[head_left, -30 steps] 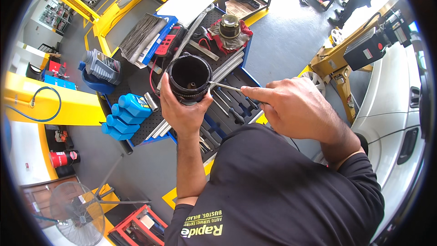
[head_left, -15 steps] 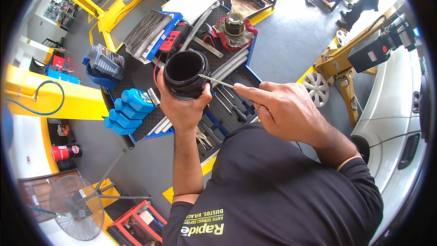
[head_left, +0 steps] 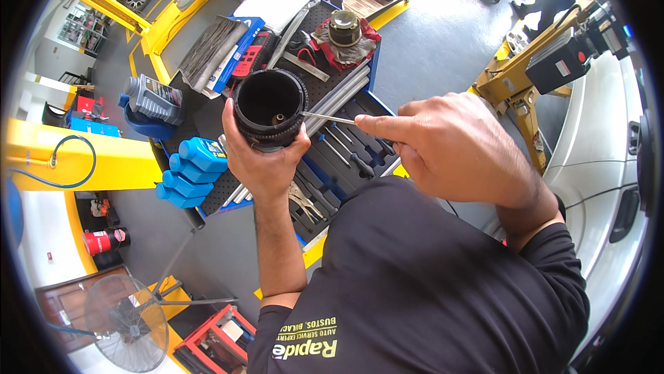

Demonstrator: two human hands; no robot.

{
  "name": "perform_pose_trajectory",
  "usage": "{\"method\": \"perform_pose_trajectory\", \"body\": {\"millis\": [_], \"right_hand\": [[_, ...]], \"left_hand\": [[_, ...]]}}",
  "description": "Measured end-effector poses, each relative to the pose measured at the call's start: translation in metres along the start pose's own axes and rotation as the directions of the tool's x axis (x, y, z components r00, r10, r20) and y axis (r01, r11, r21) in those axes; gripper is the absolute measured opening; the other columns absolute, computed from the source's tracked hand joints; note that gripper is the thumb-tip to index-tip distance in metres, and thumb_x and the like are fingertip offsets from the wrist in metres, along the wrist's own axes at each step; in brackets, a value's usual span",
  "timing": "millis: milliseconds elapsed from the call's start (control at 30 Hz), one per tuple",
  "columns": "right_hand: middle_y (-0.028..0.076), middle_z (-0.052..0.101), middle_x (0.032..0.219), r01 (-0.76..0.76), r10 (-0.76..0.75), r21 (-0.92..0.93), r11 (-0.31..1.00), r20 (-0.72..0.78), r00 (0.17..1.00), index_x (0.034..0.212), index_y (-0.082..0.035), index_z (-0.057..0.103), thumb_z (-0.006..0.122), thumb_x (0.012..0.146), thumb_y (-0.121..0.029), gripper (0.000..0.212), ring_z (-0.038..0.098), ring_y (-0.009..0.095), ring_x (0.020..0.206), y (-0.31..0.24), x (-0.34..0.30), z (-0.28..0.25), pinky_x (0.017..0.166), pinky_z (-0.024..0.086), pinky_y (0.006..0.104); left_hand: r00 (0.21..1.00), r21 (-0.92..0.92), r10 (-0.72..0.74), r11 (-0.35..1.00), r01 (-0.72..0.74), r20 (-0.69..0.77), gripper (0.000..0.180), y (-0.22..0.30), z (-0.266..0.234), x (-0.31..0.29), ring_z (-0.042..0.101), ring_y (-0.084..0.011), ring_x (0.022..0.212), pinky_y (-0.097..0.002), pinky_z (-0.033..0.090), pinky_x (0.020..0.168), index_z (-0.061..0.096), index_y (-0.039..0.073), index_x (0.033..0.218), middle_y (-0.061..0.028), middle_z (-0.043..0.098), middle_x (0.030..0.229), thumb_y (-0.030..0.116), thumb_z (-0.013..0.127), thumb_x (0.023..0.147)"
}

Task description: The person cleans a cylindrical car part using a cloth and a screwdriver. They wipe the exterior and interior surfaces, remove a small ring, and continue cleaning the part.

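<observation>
Upright in my left hand [head_left: 263, 166] is a black cylindrical housing [head_left: 268, 133] with a ribbed outer rim, its round mouth facing up toward me. My fingers and thumb wrap its sides. A small brass-coloured fitting [head_left: 279, 118] shows at the bottom inside. My right hand [head_left: 470, 149] grips a thin metal rod-like tool [head_left: 330, 119], index finger stretched along it; its handle is hidden in the palm. The tool's tip meets the right side of the housing's rim. Both hands are above a blue tool cart [head_left: 377, 87].
On the cart are a pleated filter [head_left: 213, 49], a red meter [head_left: 252, 56], a metal-topped part [head_left: 344, 28] on a red cloth, blue bottles [head_left: 204, 153] and a grey bottle [head_left: 155, 101]. An open drawer holds screwdrivers and pliers [head_left: 302, 201]. A white car [head_left: 588, 166] stands at right, a fan [head_left: 128, 319] lower left.
The housing has tipped toward me, so the fitting inside now shows. My right hand has shifted slightly up, with the tool still at the rim. The whole view has shifted slightly.
</observation>
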State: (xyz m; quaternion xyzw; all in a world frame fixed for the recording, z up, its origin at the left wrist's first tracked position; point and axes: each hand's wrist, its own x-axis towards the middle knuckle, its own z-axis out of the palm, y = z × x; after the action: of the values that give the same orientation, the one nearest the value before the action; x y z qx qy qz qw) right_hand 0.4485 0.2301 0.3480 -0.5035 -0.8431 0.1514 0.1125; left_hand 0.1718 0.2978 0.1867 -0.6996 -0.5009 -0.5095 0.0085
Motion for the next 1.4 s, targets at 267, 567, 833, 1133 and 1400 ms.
{"method": "perform_pose_trajectory", "body": {"millis": [267, 567, 833, 1133, 1400], "right_hand": [[0.017, 0.077, 0.091, 0.022, -0.028, 0.091, 0.996, 0.062, 0.998, 0.136, -0.013, 0.077, 0.068, 0.088, -0.006, 0.049, 0.074, 0.039, 0.086, 0.012, 0.012, -0.002, 0.078, 0.058, 0.0526], [0.012, 0.068, 0.085, 0.046, -0.031, 0.119, 0.992, -0.130, 0.991, 0.147, -0.015, 0.070, 0.066, 0.091, -0.001, 0.058, 0.071, 0.034, 0.075, 0.003, 0.002, 0.044, 0.067, 0.055, 0.0474], [0.011, 0.072, 0.090, 0.051, -0.022, 0.150, 0.987, -0.191, 0.981, 0.148, -0.014, 0.069, 0.066, 0.091, -0.002, 0.058, 0.074, 0.030, 0.075, 0.002, 0.007, 0.058, 0.065, 0.058, 0.0438], [0.008, 0.069, 0.086, 0.031, 0.003, 0.105, 0.994, -0.313, 0.950, 0.148, -0.014, 0.069, 0.066, 0.092, -0.002, 0.057, 0.070, 0.027, 0.068, 0.001, 0.008, 0.095, 0.063, 0.057, 0.0433], [0.013, 0.074, 0.096, 0.007, 0.103, 0.284, 0.959, -0.371, 0.923, 0.146, -0.010, 0.070, 0.069, 0.093, -0.001, 0.054, 0.072, 0.034, 0.077, 0.011, 0.017, 0.099, 0.069, 0.059, 0.0436]], "left_hand": [[0.997, -0.037, 0.081, 0.996, -0.081, 0.004, 0.116, -0.007, -0.007, 0.011, 0.077, -0.0307, 0.113, -0.0396, 0.064, 0.099, 0.037, -0.003, 0.162, -0.0212, 0.072, 0.131, 0.016, 0.098, 0.065], [0.984, -0.339, -0.172, 0.924, 0.176, 0.042, 0.107, 0.000, -0.003, 0.007, 0.076, -0.0264, 0.115, -0.0371, 0.064, 0.100, 0.034, -0.005, 0.161, -0.0204, 0.071, 0.132, 0.006, 0.093, 0.071], [0.957, -0.414, -0.287, 0.869, 0.272, 0.026, 0.110, 0.003, 0.002, 0.010, 0.077, -0.0234, 0.111, -0.0341, 0.063, 0.097, 0.038, -0.004, 0.159, -0.0180, 0.073, 0.128, 0.013, 0.097, 0.067], [0.954, -0.383, -0.301, 0.881, 0.276, -0.006, 0.111, 0.002, 0.008, 0.013, 0.077, -0.0247, 0.107, -0.0351, 0.064, 0.095, 0.038, -0.008, 0.158, -0.0198, 0.073, 0.128, 0.013, 0.097, 0.066], [0.983, -0.197, -0.182, 0.963, 0.183, 0.026, 0.106, 0.023, 0.024, 0.003, 0.079, -0.0342, 0.111, -0.0401, 0.063, 0.097, 0.044, -0.005, 0.154, -0.0233, 0.074, 0.125, 0.021, 0.097, 0.065]]}}
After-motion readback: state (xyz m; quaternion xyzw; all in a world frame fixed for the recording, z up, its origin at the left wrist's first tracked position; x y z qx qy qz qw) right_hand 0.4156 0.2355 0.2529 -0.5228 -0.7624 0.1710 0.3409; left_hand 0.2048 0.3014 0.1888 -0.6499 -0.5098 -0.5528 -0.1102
